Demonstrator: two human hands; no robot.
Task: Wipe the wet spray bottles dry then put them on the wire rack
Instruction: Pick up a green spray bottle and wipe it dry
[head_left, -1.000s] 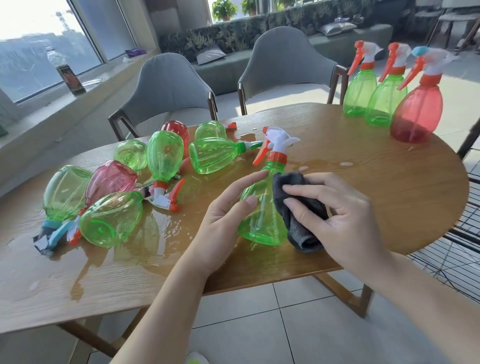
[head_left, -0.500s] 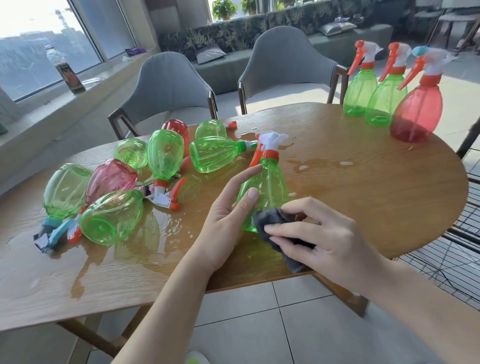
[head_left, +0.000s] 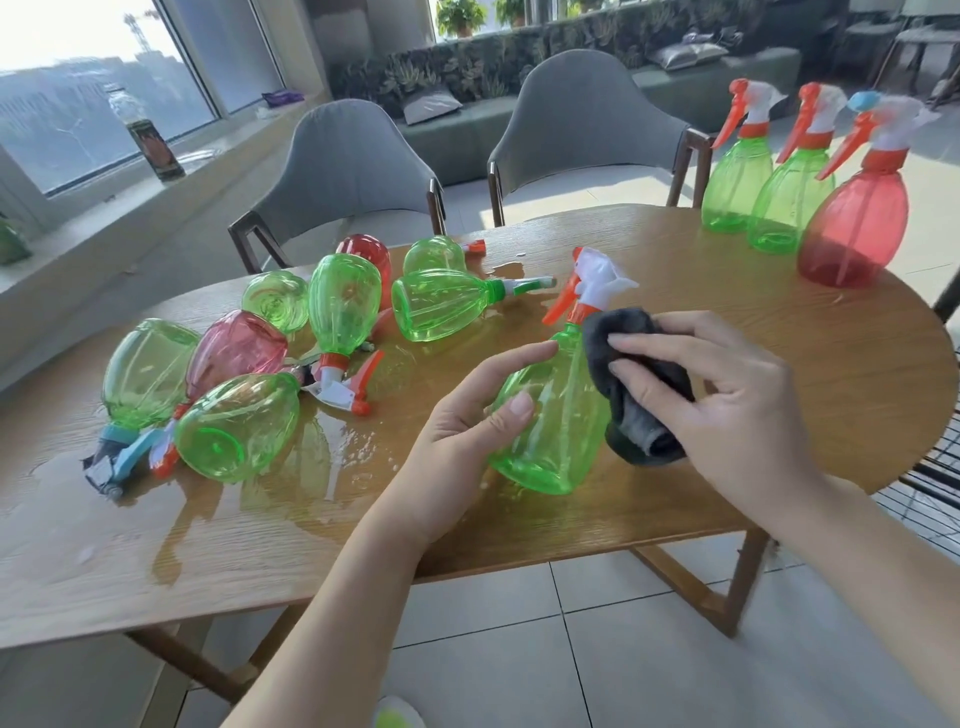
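Right at the near edge of the wooden table (head_left: 779, 332), the left hand (head_left: 467, 415) curls round a green spray bottle (head_left: 556, 415), tilted with its base over the rim. Against the bottle's right side, the right hand (head_left: 727, 405) pinches a dark grey cloth (head_left: 634, 384). Wet bottles (head_left: 249, 374) lie heaped at the left in a puddle (head_left: 332, 457); three upright bottles (head_left: 800, 176) stand at the far right edge. Bare tabletop lies between. A wire rack (head_left: 935, 467) shows past the right edge. No label is readable.
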